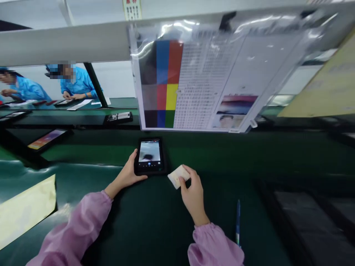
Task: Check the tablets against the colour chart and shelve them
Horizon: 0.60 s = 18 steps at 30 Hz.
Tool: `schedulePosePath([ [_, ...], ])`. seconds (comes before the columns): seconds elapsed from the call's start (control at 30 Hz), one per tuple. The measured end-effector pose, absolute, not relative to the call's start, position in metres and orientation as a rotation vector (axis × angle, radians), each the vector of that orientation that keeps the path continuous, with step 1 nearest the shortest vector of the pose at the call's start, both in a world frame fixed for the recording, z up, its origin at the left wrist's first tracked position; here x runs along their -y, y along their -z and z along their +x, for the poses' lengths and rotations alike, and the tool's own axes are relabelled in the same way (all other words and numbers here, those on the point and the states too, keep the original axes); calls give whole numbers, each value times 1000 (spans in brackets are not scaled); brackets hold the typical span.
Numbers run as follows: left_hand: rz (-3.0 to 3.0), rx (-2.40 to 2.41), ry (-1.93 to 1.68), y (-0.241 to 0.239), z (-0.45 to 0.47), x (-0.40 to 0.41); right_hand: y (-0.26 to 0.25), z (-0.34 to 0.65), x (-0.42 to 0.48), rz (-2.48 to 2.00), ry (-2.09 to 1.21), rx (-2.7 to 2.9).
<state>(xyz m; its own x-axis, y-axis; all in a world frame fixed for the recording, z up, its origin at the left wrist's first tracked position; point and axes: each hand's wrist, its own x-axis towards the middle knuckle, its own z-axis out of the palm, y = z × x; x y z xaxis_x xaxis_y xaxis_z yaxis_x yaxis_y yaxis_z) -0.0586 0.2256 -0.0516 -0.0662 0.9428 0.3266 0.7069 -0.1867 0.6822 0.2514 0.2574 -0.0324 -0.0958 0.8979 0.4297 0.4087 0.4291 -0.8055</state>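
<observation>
A small black tablet [149,156] lies on the dark green bench with its screen lit. My left hand [128,173] grips its left edge, thumb along the bottom. My right hand [193,195] is closed on a small pale cloth or pad [178,175], held just right of the tablet's lower corner. Both arms wear pink sleeves. Above the tablet hangs a plastic-covered test chart [194,81] with coloured squares and fine print.
A blue pen [237,221] lies at the right. A pale envelope [26,208] rests at the left edge. Other lit tablets [46,139] sit on the conveyor behind. Two people in blue coats [79,83] work at the far left. Dark trays [313,221] stand right.
</observation>
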Motion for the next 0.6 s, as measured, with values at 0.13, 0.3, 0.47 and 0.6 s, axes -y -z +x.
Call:
schedulePosePath([
  [0.13,1794,-1768,-1294,53,-53,-274,35,258,-262,-1199,-590,1662],
  [0.3,1766,-1494,-1590,9,-24,-259,35,260,-261,-1205,-578,1694],
  [0.47,2016,-859,-1540,-100,7,-172,38,259,-260,-1223,-677,1711],
  [0.6,2020,-611,-1710,-142,23,-101,42,258,-265,-1234,-758,1726],
])
